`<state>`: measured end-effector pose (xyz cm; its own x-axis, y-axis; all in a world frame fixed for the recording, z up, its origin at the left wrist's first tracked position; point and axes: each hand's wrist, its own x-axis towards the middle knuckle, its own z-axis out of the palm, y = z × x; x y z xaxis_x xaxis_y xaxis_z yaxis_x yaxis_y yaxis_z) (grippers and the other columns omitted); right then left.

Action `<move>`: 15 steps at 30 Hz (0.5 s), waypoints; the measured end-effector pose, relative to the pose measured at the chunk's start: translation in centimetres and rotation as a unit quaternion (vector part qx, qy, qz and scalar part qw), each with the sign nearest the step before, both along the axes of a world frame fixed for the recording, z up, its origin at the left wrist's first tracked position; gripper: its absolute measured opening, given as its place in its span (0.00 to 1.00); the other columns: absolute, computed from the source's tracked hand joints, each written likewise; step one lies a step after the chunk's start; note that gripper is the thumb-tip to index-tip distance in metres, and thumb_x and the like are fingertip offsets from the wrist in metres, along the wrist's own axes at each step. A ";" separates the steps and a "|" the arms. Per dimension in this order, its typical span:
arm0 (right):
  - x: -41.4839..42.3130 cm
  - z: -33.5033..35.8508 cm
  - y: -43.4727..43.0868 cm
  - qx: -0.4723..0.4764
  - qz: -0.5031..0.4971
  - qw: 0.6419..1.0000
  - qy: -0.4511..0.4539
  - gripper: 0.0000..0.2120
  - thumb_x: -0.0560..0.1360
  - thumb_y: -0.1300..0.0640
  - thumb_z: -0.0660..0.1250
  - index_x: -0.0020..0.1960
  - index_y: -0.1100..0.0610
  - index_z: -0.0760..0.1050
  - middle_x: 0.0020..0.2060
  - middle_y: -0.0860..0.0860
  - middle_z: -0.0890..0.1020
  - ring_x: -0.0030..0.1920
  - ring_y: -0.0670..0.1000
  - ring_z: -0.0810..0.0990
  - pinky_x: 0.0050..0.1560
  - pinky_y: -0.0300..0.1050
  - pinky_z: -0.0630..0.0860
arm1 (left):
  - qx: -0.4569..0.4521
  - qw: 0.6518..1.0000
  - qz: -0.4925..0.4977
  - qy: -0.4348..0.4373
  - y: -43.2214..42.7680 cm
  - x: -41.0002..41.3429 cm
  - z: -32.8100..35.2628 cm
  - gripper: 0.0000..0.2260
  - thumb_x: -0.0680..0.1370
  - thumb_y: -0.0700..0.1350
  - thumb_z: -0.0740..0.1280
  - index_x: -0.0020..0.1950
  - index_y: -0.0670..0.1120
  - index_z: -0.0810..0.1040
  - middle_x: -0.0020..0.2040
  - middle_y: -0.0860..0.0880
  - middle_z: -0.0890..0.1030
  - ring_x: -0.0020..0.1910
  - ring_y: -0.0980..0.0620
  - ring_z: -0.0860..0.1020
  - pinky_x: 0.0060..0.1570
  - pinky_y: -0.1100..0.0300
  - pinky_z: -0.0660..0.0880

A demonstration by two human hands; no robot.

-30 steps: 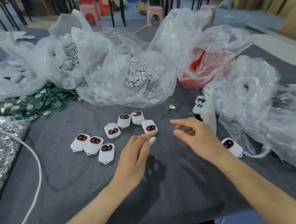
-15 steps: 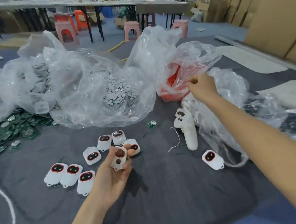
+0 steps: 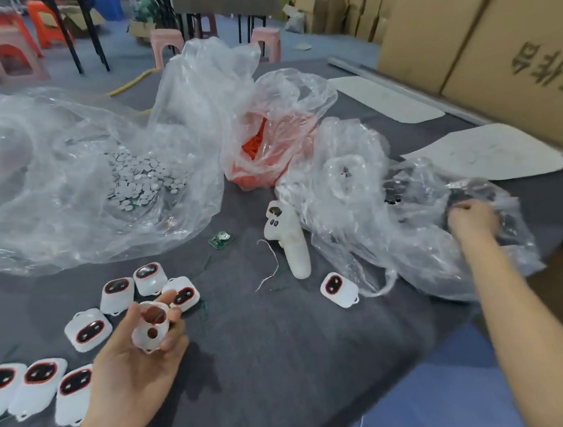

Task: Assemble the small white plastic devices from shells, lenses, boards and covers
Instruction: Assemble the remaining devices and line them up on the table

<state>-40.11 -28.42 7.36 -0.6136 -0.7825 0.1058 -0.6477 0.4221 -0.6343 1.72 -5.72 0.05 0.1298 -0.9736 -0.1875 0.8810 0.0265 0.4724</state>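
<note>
My left hand (image 3: 139,358) holds an empty white shell (image 3: 150,327) palm-up between thumb and fingers, its two holes facing me. Several assembled white devices (image 3: 88,330) with red-rimmed dark lenses lie on the grey cloth to its left and behind it; one more device (image 3: 338,289) lies alone further right. My right hand (image 3: 473,220) reaches far right into a clear plastic bag (image 3: 423,234) holding dark parts; its fingertips are blurred and buried in the plastic. A single green board (image 3: 221,239) lies mid-table.
A large clear bag of small white discs (image 3: 139,182) and a bag of red parts (image 3: 267,149) sit behind. A white controller (image 3: 289,240) with a cord lies by the right bag. Cardboard boxes (image 3: 497,37) stand at the right beyond the table edge.
My right hand swung from the red bag out to the far-right bag of dark parts. The left hand keeps the shell, raised slightly. The camera turned right.
</note>
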 end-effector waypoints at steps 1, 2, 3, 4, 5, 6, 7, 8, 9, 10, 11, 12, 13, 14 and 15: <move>-0.3 -0.4 0.2 0.056 0.054 0.995 0.062 0.11 0.75 0.65 0.62 0.54 0.63 0.80 0.56 0.63 0.80 0.57 0.63 0.77 0.57 0.51 0.73 | -0.015 1.000 -0.005 0.011 -0.1 0.1 -0.4 0.28 0.57 0.47 0.82 0.52 0.42 0.77 0.39 0.46 0.77 0.27 0.54 0.68 0.29 0.65 0.67; -0.1 -0.3 0.3 0.086 0.104 0.985 0.103 0.08 0.73 0.66 0.65 0.50 0.62 0.81 0.52 0.63 0.81 0.54 0.63 0.78 0.53 0.51 0.74 | -0.033 0.999 -0.022 0.035 -0.3 0.3 -0.7 0.26 0.64 0.48 0.79 0.56 0.42 0.75 0.41 0.44 0.78 0.29 0.53 0.70 0.32 0.63 0.69; 0.4 0.1 0.5 0.106 0.148 0.975 0.125 0.04 0.72 0.66 0.67 0.43 0.61 0.80 0.48 0.63 0.82 0.50 0.62 0.79 0.48 0.49 0.75 | -0.048 0.995 -0.052 0.068 -0.3 0.2 -0.6 0.21 0.74 0.49 0.72 0.62 0.40 0.73 0.46 0.41 0.79 0.34 0.50 0.73 0.39 0.60 0.70; 0.9 0.4 0.5 0.116 0.180 0.967 0.140 0.05 0.71 0.65 0.68 0.37 0.60 0.77 0.43 0.61 0.82 0.46 0.60 0.79 0.44 0.47 0.73 | -0.041 0.992 -0.080 0.086 -0.2 0.0 -0.5 0.20 0.82 0.51 0.58 0.68 0.37 0.68 0.53 0.37 0.78 0.42 0.45 0.75 0.47 0.57 0.69; 1.3 0.6 0.1 0.127 0.208 0.957 0.157 0.10 0.71 0.63 0.69 0.32 0.59 0.74 0.38 0.59 0.81 0.43 0.59 0.79 0.42 0.46 0.71 | -0.032 0.994 -0.082 0.067 0.3 -0.2 -0.8 0.25 0.85 0.52 0.45 0.72 0.35 0.63 0.60 0.35 0.74 0.50 0.42 0.74 0.54 0.55 0.64; 1.8 0.7 -0.2 0.139 0.225 0.950 0.166 0.13 0.71 0.61 0.70 0.31 0.57 0.71 0.35 0.56 0.79 0.41 0.58 0.78 0.40 0.45 0.70 | -0.046 0.993 -0.093 0.061 0.7 -0.2 -0.8 0.30 0.84 0.54 0.36 0.74 0.35 0.58 0.64 0.35 0.71 0.55 0.42 0.71 0.57 0.54 0.60; 2.2 0.7 -0.4 0.147 0.241 0.941 0.184 0.14 0.71 0.60 0.71 0.31 0.56 0.70 0.34 0.54 0.78 0.39 0.56 0.77 0.40 0.45 0.70 | -0.081 0.986 -0.125 0.073 0.6 0.0 -0.9 0.32 0.83 0.56 0.32 0.75 0.34 0.56 0.66 0.35 0.69 0.57 0.42 0.70 0.58 0.55 0.57; 2.8 0.7 -0.5 0.139 0.253 0.936 0.200 0.13 0.71 0.60 0.71 0.32 0.56 0.70 0.34 0.54 0.77 0.37 0.55 0.76 0.40 0.45 0.71 | -0.105 0.979 -0.151 0.085 0.6 0.0 -1.2 0.34 0.82 0.56 0.30 0.75 0.34 0.54 0.67 0.35 0.68 0.58 0.42 0.69 0.58 0.55 0.56; 3.1 0.5 -0.8 0.108 0.269 0.933 0.212 0.12 0.71 0.62 0.71 0.33 0.59 0.71 0.35 0.53 0.76 0.37 0.54 0.75 0.41 0.46 0.72 | -0.123 0.975 -0.163 0.086 0.5 -0.2 -1.2 0.35 0.81 0.57 0.29 0.75 0.34 0.54 0.67 0.35 0.68 0.58 0.42 0.69 0.58 0.55 0.56; 3.5 0.2 -1.1 0.061 0.288 0.931 0.214 0.08 0.70 0.65 0.70 0.35 0.61 0.72 0.38 0.53 0.75 0.40 0.53 0.74 0.43 0.46 0.72 | -0.132 0.973 -0.168 0.089 0.6 -0.3 -1.2 0.35 0.81 0.57 0.29 0.75 0.34 0.54 0.66 0.35 0.69 0.58 0.42 0.70 0.58 0.55 0.57; 3.8 -0.1 -1.3 0.019 0.315 0.927 0.201 0.02 0.70 0.67 0.68 0.40 0.63 0.75 0.42 0.52 0.73 0.43 0.53 0.73 0.46 0.47 0.72 | -0.126 0.973 -0.170 0.096 0.6 -0.3 -1.2 0.35 0.81 0.56 0.29 0.75 0.34 0.55 0.65 0.34 0.69 0.57 0.42 0.70 0.57 0.54 0.58; 4.3 -0.2 -1.4 -0.002 0.333 0.926 0.177 0.03 0.72 0.68 0.66 0.45 0.64 0.75 0.46 0.52 0.72 0.45 0.52 0.72 0.48 0.47 0.71 | -0.112 0.974 -0.168 0.098 0.8 -0.3 -1.3 0.35 0.82 0.56 0.29 0.75 0.34 0.56 0.64 0.34 0.70 0.56 0.41 0.70 0.56 0.53 0.59; 4.7 -0.3 -1.4 0.004 0.343 0.926 0.159 0.03 0.74 0.66 0.64 0.47 0.62 0.74 0.48 0.52 0.73 0.46 0.52 0.72 0.48 0.46 0.71 | -0.098 0.977 -0.165 0.096 0.9 -0.2 -1.3 0.35 0.82 0.56 0.29 0.74 0.33 0.57 0.63 0.34 0.71 0.55 0.41 0.71 0.56 0.53 0.60; 5.0 -0.2 -1.5 0.036 0.347 0.925 0.149 0.01 0.76 0.64 0.62 0.47 0.60 0.72 0.49 0.54 0.76 0.46 0.53 0.73 0.47 0.46 0.70 | -0.092 0.978 -0.163 0.091 0.9 -0.1 -1.1 0.35 0.82 0.56 0.30 0.74 0.33 0.58 0.63 0.34 0.71 0.55 0.41 0.71 0.56 0.53 0.60; 5.2 -0.2 -1.6 0.078 0.342 0.923 0.158 0.02 0.77 0.61 0.61 0.47 0.60 0.71 0.50 0.57 0.77 0.46 0.55 0.74 0.47 0.47 0.71 | -0.092 0.978 -0.164 0.089 0.8 0.0 -0.9 0.35 0.82 0.55 0.30 0.74 0.33 0.58 0.62 0.34 0.72 0.54 0.41 0.72 0.55 0.53 0.61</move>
